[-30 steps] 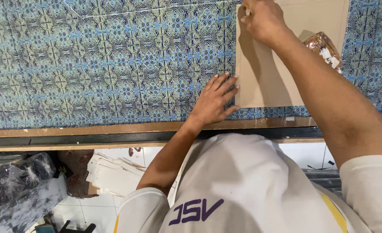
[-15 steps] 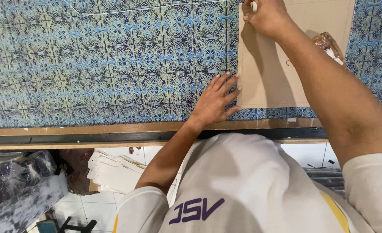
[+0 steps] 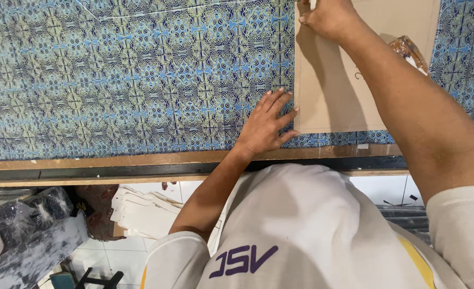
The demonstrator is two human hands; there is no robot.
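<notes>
From the head camera, the left hand (image 3: 268, 124) lies flat with fingers spread on the blue patterned fabric (image 3: 130, 75) near the bench's (image 3: 140, 159) front edge, fingertips touching the left edge of the brown cardboard template (image 3: 333, 91), while the right hand (image 3: 330, 18) pinches a small white marker (image 3: 312, 4) at the template's far left corner.

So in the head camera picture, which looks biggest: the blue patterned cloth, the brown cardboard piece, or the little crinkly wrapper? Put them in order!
1. Blue patterned cloth, biggest by far, and it runs past the picture's edges.
2. Brown cardboard piece, partly under the right arm.
3. Crinkly wrapper, smallest, partly hidden too.
</notes>
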